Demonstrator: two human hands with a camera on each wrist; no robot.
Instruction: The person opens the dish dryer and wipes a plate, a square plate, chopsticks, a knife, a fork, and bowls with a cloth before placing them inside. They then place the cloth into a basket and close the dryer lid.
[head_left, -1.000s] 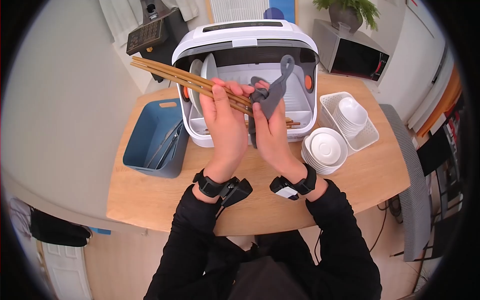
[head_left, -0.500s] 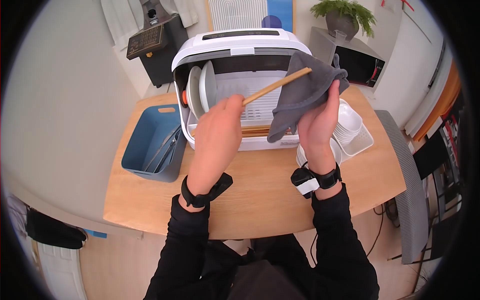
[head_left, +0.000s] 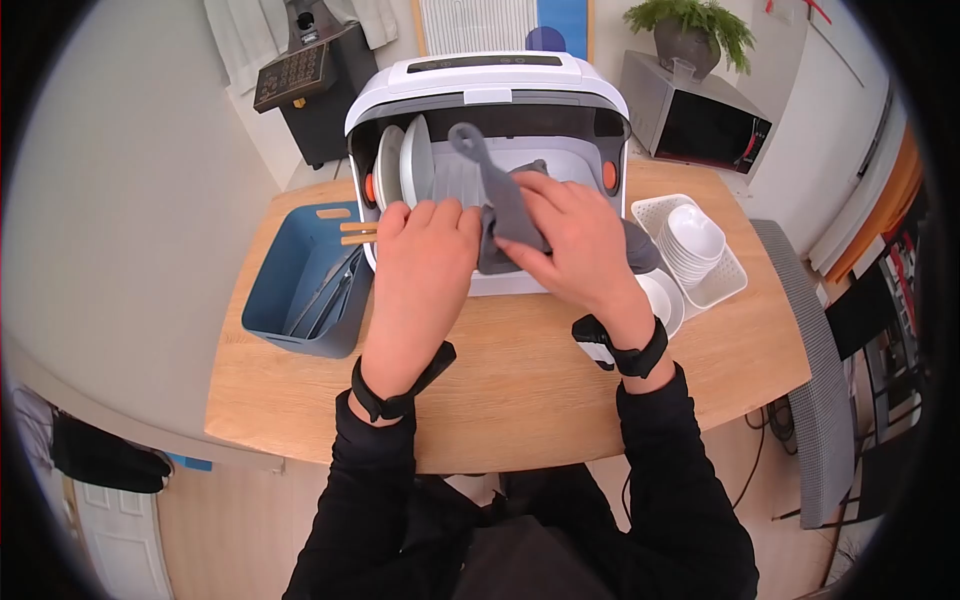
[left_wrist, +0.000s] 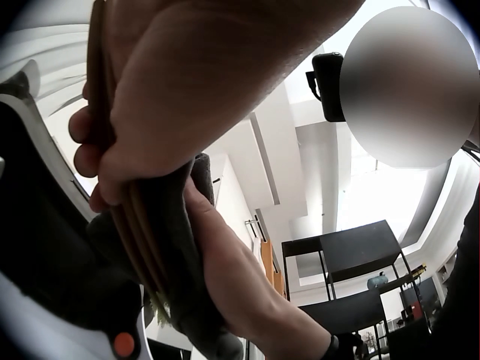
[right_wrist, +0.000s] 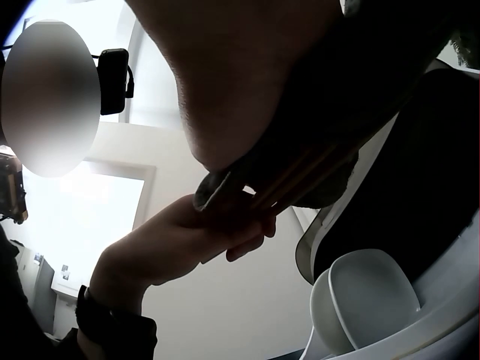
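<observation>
My left hand (head_left: 425, 265) grips a few wooden chopsticks (head_left: 358, 227), whose ends stick out to the left past the fingers. Over their other part, my right hand (head_left: 580, 240) clasps a dark grey cloth (head_left: 515, 215), with one looped corner standing up. From the left wrist, the chopsticks (left_wrist: 139, 244) run down against the cloth (left_wrist: 180, 255). Both hands are side by side in front of an open white dish cabinet (head_left: 490, 285). White plates (head_left: 415, 165) stand upright in its left side, and the hands and cloth hide much of its front rack.
A blue bin (head_left: 265, 290) with metal utensils (head_left: 330, 295) stands at the left. On the right are a white basket (head_left: 735, 285) with stacked bowls (head_left: 693, 240) and a stack of white dishes (head_left: 662, 300), partly covered by the right hand. Behind sits a microwave (head_left: 710, 115).
The right hand has swung left and turned from palm up to palm down, bringing the cloth around the chopsticks. The left hand has shifted slightly left; the chopstick ends now point left.
</observation>
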